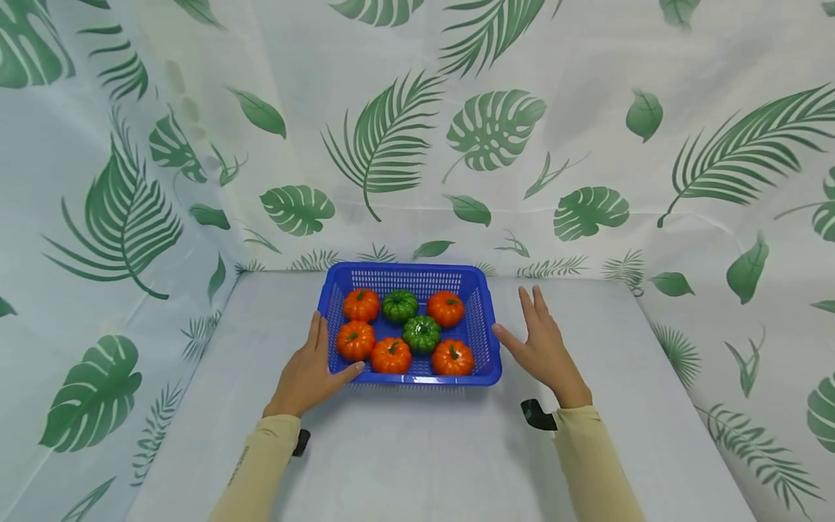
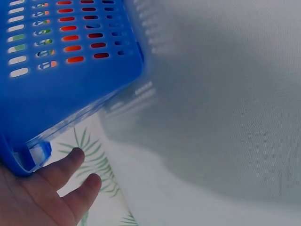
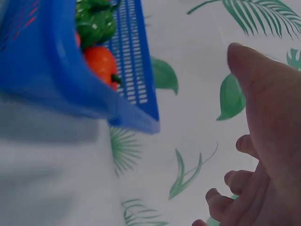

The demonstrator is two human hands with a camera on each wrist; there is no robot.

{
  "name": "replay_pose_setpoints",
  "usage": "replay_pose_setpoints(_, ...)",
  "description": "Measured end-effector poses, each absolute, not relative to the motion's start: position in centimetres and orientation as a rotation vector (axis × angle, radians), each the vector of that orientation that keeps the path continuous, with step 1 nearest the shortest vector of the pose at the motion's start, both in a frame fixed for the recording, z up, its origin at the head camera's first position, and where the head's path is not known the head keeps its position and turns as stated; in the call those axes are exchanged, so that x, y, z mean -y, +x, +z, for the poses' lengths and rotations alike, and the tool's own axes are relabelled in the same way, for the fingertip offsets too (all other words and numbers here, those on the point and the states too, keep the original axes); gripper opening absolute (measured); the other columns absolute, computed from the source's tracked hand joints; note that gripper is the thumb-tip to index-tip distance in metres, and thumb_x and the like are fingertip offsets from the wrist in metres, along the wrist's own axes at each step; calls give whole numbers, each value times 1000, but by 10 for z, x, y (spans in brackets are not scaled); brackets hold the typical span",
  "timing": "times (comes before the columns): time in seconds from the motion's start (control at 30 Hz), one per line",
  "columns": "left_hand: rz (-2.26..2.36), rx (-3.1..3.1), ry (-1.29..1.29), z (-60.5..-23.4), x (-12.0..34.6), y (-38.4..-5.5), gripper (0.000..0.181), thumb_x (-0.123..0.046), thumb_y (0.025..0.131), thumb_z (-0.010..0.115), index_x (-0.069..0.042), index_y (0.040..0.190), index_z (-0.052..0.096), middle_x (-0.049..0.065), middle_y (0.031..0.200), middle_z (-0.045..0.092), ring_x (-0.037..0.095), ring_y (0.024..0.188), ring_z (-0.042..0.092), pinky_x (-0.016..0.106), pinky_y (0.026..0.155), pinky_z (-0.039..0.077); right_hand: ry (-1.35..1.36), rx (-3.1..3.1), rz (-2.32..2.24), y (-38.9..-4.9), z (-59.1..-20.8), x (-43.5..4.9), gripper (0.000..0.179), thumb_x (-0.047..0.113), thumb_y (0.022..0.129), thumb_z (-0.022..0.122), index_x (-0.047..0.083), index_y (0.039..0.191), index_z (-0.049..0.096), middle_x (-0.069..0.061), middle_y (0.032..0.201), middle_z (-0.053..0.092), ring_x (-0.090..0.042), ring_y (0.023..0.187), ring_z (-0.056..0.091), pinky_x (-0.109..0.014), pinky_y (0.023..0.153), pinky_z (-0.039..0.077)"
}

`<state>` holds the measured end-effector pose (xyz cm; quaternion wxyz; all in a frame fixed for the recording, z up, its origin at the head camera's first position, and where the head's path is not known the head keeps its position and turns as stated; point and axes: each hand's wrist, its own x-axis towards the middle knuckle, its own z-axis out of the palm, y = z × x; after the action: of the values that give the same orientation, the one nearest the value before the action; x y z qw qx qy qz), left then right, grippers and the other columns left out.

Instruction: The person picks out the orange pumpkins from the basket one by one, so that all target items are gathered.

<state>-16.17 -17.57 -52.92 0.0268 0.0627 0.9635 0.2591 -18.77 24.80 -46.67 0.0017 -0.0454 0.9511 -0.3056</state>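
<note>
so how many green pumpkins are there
2: one green pumpkin in the back row of the blue basket, the other green pumpkin in front, slightly right. None looks hidden.

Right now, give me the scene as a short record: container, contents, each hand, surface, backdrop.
Container: blue slotted plastic basket, between the hands
Contents: five orange pumpkins, two green pumpkins
Left hand: at the basket's left rim, fingers extended, thumb at the near rim
Right hand: fingers extended, beside the right rim; the right wrist view shows a gap
Surface: white table
Backdrop: white sheet with green leaf print
</note>
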Motion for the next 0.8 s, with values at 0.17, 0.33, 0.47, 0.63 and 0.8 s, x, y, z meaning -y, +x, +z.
replay_pose_setpoints(0.17, 822, -2964, 186, -529, 175, -161, 123, -68, 94, 70, 5, 169, 6, 19, 178, -4, 56, 134, 54, 64, 109, 48, -228, -2931, -1065, -201, -459, -237, 100, 55, 104, 64, 10, 174, 7, -18, 178, -9, -55, 158, 11, -80, 114, 22)
replay_pose_setpoints(0.33, 830, -2975, 191, -529, 176, -160, 122, -68, 94, 70, 6, 168, 7, 20, 178, -4, 57, 133, 55, 64, 108, 48, -290, -2897, -1128, -219, -451, -223, 99, 53, 104, 64, 13, 174, 7, -16, 179, -7, -50, 160, 9, -79, 116, 21)
replay_pose_setpoints(0.47, 824, -2971, 184, -530, 176, -160, 121, -67, 95, 69, 6, 169, 6, 19, 178, -4, 55, 134, 55, 63, 107, 49, -316, -2872, -1156, -232, -451, -214, 97, 53, 105, 63, 11, 174, 10, -16, 179, -4, -49, 161, 10, -76, 118, 20)
replay_pose_setpoints(0.63, 843, -2953, 179, -532, 176, -160, 120, -65, 96, 70, 5, 169, 5, 18, 178, -6, 54, 138, 52, 62, 107, 50, -350, -2845, -1160, -246, -455, -204, 92, 51, 106, 62, 7, 173, 16, -20, 178, 0, -50, 160, 14, -74, 120, 21)
replay_pose_setpoints(0.8, 846, -2952, 175, -533, 175, -161, 121, -67, 95, 69, 5, 169, 4, 18, 178, -7, 55, 140, 49, 63, 106, 50, -388, -2795, -1179, -256, -456, -195, 90, 51, 107, 61, 6, 172, 18, -19, 178, 3, -47, 161, 13, -69, 124, 17)
